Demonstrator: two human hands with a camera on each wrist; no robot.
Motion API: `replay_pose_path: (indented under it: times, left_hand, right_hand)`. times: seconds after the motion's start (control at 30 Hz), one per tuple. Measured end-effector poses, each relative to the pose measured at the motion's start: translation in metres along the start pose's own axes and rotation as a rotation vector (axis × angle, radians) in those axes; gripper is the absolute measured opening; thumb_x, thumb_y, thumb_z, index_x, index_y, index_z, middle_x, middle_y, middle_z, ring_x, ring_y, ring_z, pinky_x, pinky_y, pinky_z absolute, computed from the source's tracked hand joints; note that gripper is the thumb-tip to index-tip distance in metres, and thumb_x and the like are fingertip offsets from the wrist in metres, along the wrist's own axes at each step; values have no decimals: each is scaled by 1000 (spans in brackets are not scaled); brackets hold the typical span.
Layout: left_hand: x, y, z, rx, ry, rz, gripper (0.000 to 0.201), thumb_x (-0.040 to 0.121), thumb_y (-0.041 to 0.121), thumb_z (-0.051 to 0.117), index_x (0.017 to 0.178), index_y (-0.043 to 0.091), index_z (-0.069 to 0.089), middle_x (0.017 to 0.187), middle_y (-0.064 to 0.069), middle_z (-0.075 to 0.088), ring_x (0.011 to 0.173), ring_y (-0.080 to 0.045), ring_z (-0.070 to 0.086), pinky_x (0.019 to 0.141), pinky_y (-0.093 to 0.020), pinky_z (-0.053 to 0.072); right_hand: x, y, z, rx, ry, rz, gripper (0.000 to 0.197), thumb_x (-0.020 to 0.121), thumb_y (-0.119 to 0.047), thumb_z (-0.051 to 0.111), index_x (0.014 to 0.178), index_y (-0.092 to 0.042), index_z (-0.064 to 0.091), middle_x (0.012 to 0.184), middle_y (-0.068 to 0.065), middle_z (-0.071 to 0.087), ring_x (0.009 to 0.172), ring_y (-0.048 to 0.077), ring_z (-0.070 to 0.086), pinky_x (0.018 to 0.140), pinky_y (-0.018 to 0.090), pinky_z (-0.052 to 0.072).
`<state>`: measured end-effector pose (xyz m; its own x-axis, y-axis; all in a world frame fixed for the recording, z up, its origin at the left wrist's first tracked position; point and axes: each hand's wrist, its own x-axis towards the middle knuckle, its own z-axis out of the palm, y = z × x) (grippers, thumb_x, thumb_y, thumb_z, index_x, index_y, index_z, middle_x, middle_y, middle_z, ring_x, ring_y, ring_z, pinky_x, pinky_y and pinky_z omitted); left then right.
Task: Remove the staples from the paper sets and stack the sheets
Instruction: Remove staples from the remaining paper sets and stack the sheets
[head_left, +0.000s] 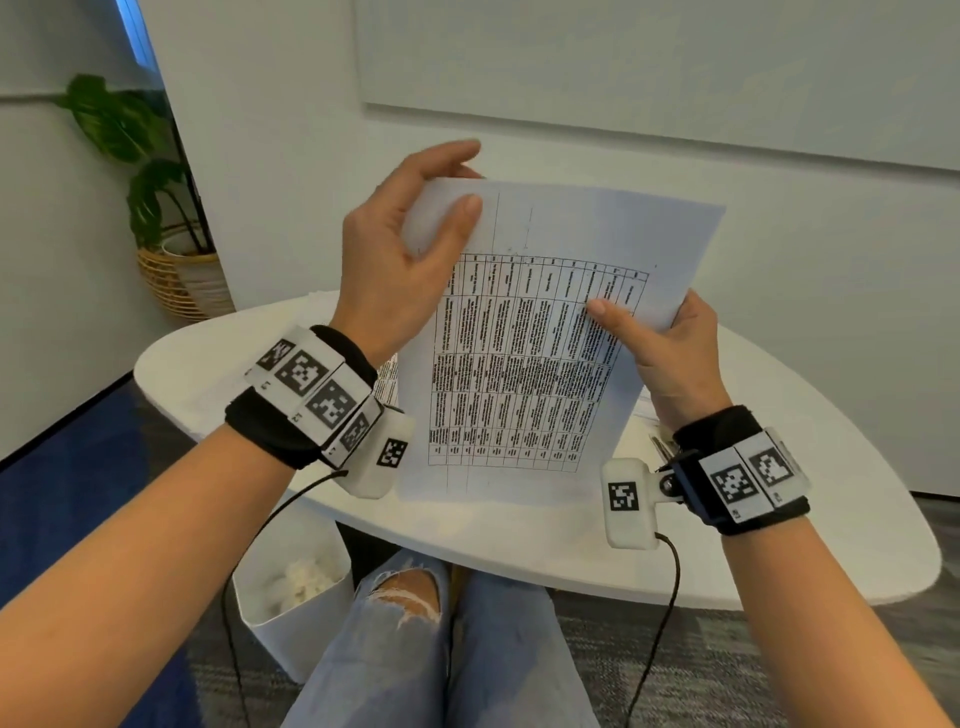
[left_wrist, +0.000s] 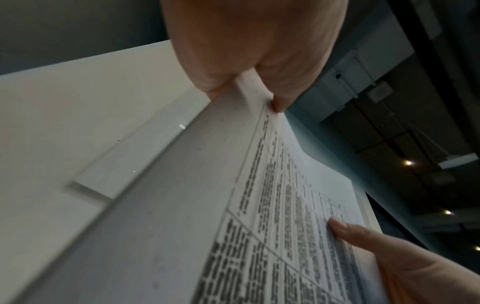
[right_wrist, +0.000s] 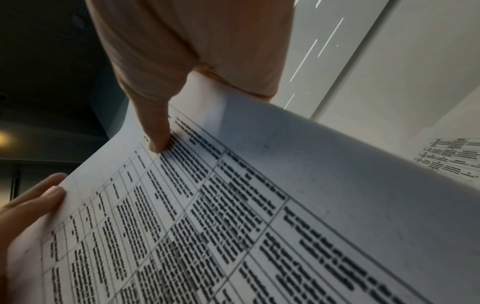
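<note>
Paper set (head_left: 524, 353): printed table sheets, held up in the air above the white table (head_left: 779, 545), tilted, top edge away from the person. Whether a staple remains cannot be told; none is visible.

Handling, as a judgement: light, thin, floppy. The wrist views show it bowing between the two holds. It creases and tears easily near a stapled corner, so it is best taken at corners or edges with thumb on the face and fingers behind, and with both hands to keep it flat.

Left hand (head_left: 400, 249): raised at the top left corner, thumb on the face, fingers behind, pinching that corner; wrist bent back.

Right hand (head_left: 670, 348): at the right edge, lower, thumb lying across the print, fingers behind the sheet, pinching the edge.

More printed paper (head_left: 387, 379) lies on the table beneath the left wrist. A white bin (head_left: 280, 634) stands on the floor by the person's knee, a potted plant (head_left: 150, 182) by the wall.
</note>
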<state>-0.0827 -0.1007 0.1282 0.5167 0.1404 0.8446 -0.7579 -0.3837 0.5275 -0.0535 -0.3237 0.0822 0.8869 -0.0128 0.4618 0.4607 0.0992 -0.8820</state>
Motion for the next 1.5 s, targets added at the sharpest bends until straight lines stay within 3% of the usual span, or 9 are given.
replay_pose_path:
  times: [0.1,0.3,0.43,0.57,0.93,1.03,1.17,1.3,1.5]
  left_hand:
    - [0,-1,1,12,34,-56,20,90,21,65,108,15,60,104,14,61,97,1,60,86,-26,52]
    - [-15,-18,6,-52,63,-247,66,84,29,72,137,11,36,137,0,48,127,-18,49,107,-44,41]
    - [-38,-30,14,-47,-59,-394,36,85,27,70,116,21,53,107,11,65,99,-5,65,88,-32,55]
    - [-62,-42,18,-48,-38,-424,34,84,22,71,114,24,56,105,15,66,98,2,64,83,-14,51]
    - [-51,-26,26,-18,131,-290,31,84,18,72,111,21,57,98,13,66,93,0,65,82,-17,53]
    - [-55,-34,27,19,94,-325,32,85,20,71,114,18,58,98,16,64,90,7,63,79,-10,50]
    - [-72,-53,28,85,58,-451,33,85,23,70,114,11,59,97,9,64,82,15,59,73,-2,46]
    - [-61,-54,8,134,65,-501,42,84,24,71,121,12,56,104,8,64,94,-4,62,82,-21,51]
    - [-30,-38,-42,254,-52,-483,51,84,26,69,130,15,48,116,9,58,108,-6,53,94,-22,43]
  right_hand:
    - [-1,1,1,5,-9,-10,26,76,-3,74,99,-11,67,101,5,72,94,23,70,81,35,57]
    - [-1,5,3,27,28,-53,24,77,-1,73,99,-8,67,98,3,72,94,21,70,82,32,56]
    - [2,7,0,44,52,-50,23,77,-1,73,99,-8,67,96,4,72,93,21,70,80,30,55]
    - [1,15,-5,-40,18,11,24,76,-5,75,98,-9,68,99,8,72,93,21,70,82,35,56]
    - [0,-10,3,-70,26,-128,24,81,-8,72,104,-10,67,100,-1,72,95,16,69,82,29,56]
    - [1,0,4,-130,-9,-63,25,81,-14,72,105,-12,67,102,2,72,97,19,69,86,40,56]
    - [-1,27,1,-345,-92,55,25,82,-18,71,106,-13,65,103,14,70,93,29,68,85,48,55]
    - [11,45,-32,-737,-368,208,55,70,-16,82,119,-10,57,112,3,64,100,15,60,92,32,49]
    - [15,78,-94,-1419,-280,550,59,80,-42,69,123,-6,49,125,14,54,114,31,51,98,37,43]
